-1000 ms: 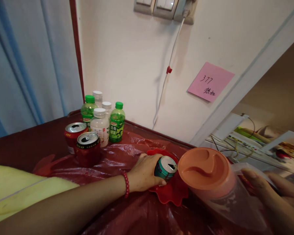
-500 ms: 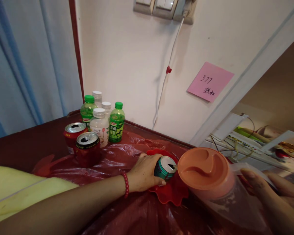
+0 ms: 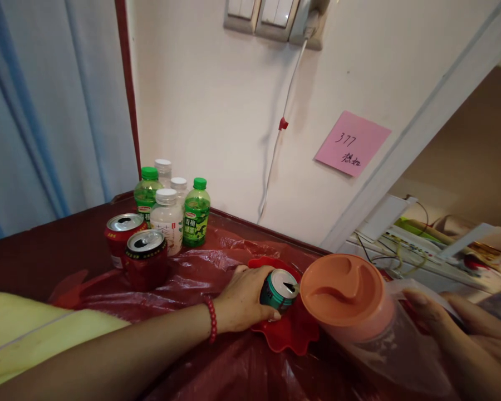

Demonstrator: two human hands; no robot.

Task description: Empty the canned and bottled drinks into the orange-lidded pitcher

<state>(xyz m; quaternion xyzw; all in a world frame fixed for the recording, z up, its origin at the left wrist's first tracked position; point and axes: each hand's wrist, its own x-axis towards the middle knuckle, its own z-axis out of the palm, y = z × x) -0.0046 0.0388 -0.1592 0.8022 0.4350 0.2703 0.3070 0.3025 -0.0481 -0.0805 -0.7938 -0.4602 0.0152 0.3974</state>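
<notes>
My left hand, with a red bead bracelet at the wrist, is wrapped round a green drink can with an opened top. The can is over a red wavy-edged dish; whether its base touches the dish is hidden. On the right, my right hand grips the handle of a translucent pitcher with an orange lid. The pitcher is tilted toward the can, its lid edge close to the can's opening. Liquid running between them cannot be made out.
Two red cans stand at the left before green-capped bottles and white-capped bottles. Crumpled red plastic film covers the table. A yellow cloth lies at the near left. A white cord hangs down the wall.
The whole view has shifted slightly. Both hands keep their grips, and the can and pitcher hold nearly the same positions relative to each other.
</notes>
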